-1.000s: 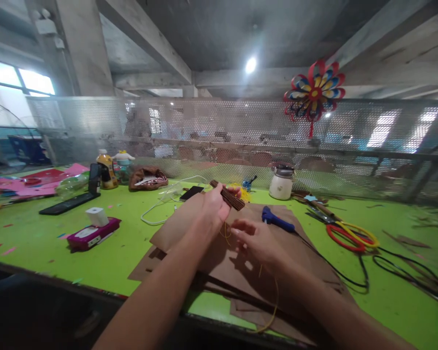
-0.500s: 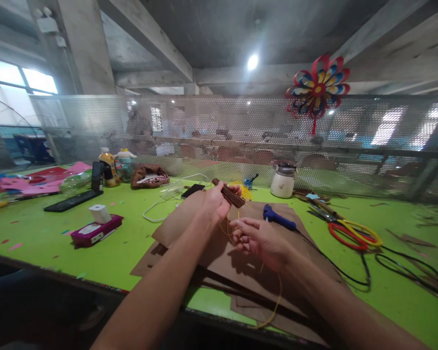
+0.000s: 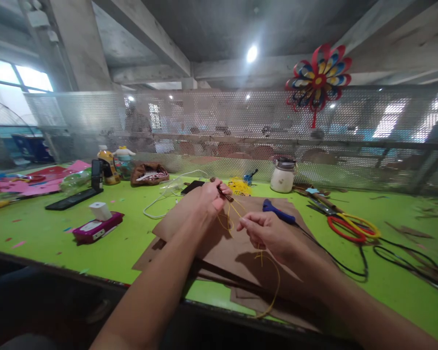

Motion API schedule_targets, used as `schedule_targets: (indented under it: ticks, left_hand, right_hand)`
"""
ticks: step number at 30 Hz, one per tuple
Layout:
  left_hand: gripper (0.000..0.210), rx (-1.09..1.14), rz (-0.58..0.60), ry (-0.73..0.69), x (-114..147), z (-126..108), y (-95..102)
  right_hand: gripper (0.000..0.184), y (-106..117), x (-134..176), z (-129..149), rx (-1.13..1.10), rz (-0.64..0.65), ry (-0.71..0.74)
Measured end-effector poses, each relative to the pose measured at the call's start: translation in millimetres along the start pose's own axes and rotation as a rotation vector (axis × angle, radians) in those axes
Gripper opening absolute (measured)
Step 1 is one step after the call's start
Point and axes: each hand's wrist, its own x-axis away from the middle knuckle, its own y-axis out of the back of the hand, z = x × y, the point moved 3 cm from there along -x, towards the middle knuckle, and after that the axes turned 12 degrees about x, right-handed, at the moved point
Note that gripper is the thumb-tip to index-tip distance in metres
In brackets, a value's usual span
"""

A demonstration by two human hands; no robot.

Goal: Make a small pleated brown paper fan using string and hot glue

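My left hand (image 3: 207,200) is closed around a small dark brown ribbed piece (image 3: 225,195), most of it hidden by the fingers. Thin yellow string (image 3: 235,209) runs from that piece towards my right hand (image 3: 265,232), whose thumb and forefinger are pinched on it. A loop of the string hangs between the hands, and a loose tail (image 3: 278,287) trails below the right hand over the table edge. Under both hands lie brown paper sheets (image 3: 219,250). A blue glue gun (image 3: 277,212) rests on the sheets just behind my right hand.
Scissors (image 3: 350,228) with red and yellow handles lie at the right, near a black cord. A purple power strip (image 3: 97,229) is at the left. Behind stand a white jar (image 3: 282,177), yellow string pile (image 3: 240,186) and brown pouch (image 3: 149,174). Perforated metal panels (image 3: 211,116) border the green table.
My right hand has moved right, away from the left, drawing the string out straighter. The left hand has turned and now covers more of the brown piece.
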Motion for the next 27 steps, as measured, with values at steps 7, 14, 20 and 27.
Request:
schedule_targets:
  ticks: [7,14,20,27]
  left_hand:
    - [0.03,0.014,-0.038,-0.003,-2.4,5.4,4.8]
    - [0.031,0.024,-0.036,0.009,-2.7,8.5,5.7]
    - [0.031,0.006,-0.04,0.051,-3.1,9.1,5.7]
    - [0.026,-0.033,-0.069,0.051,-3.3,4.1,8.6]
  right_hand:
    - [0.033,-3.9,6.2,-1.0,-0.039,0.05,0.008]
    - [0.033,-3.5,8.3,-2.0,-0.008,0.108,0.025]
    - [0.036,-9.3,13.3,1.7,-0.061,0.142,-0.031]
    - [0.025,1.3,14.7,20.5,0.423,-0.169,0.314]
